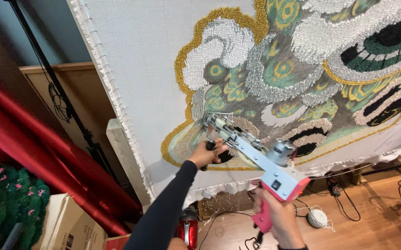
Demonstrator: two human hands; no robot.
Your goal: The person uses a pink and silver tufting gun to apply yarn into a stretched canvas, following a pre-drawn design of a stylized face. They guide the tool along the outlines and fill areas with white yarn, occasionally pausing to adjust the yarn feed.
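A tufting gun [260, 159] with a pale blue body, silver motor and pink grip points its needle end at a stretched white cloth [145, 60]. The cloth carries a tufted pattern [302, 69] in gold, grey, white, green and black yarn. My left hand [206, 153], in a black sleeve, grips the gun's black front handle close to the cloth. My right hand [279, 217] is closed round the pink rear grip lower down. The needle tip touches the cloth near a gold outline at the pattern's lower left.
A wooden frame post [122, 157] holds the cloth's edge. Red drapery [34, 134] hangs at left, above a green tufted piece [6, 199] and a cardboard box [71, 227]. A ball of white yarn [318, 217] and black cables [348, 203] lie on the wooden floor.
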